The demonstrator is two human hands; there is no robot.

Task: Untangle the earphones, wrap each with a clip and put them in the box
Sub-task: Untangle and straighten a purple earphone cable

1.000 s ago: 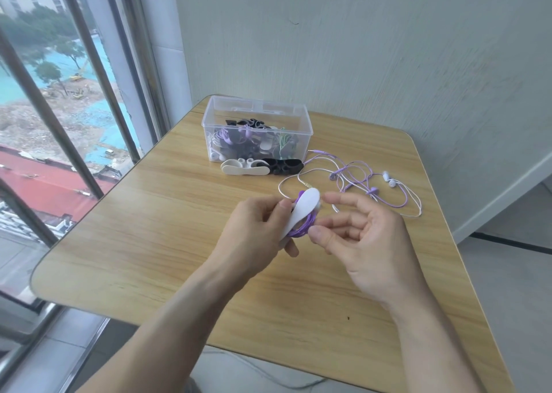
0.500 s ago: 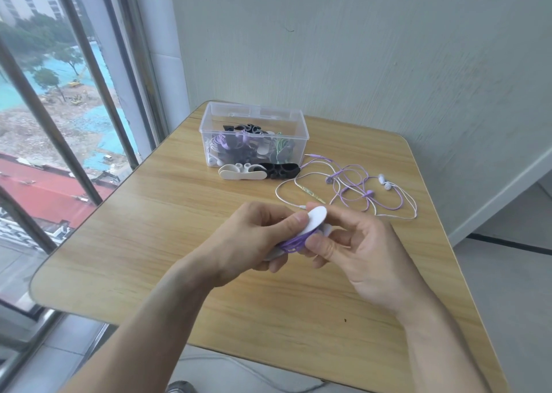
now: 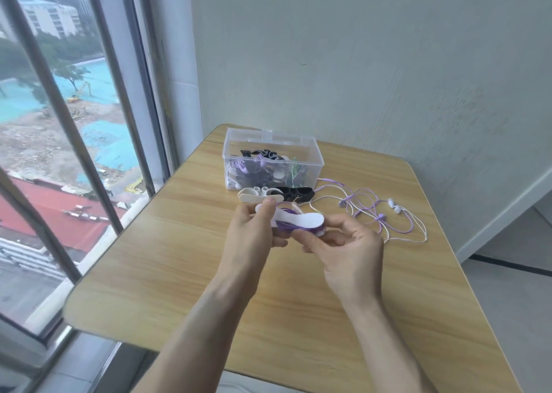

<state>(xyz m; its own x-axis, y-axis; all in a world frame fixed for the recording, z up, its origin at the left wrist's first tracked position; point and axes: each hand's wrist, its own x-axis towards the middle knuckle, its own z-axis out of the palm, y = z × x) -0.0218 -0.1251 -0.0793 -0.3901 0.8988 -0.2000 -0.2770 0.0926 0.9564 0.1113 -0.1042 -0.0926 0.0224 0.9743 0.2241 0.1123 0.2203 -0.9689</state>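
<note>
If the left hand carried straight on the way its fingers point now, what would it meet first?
Probably the white clip lying on the table in front of the clear box; the left hand points up-table toward it, though depth is uncertain.

A light wooden desk (image 3: 167,267) with rounded corners stands against a pale wall (image 3: 373,63). On the left, a tall window (image 3: 68,141) with grey bars overlooks a red roof (image 3: 44,216) and ground under blue covers.

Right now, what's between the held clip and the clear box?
In the head view, two spare clips lie side by side on the table: a white clip and a black clip, just in front of the clear box and behind the held clip.
</note>
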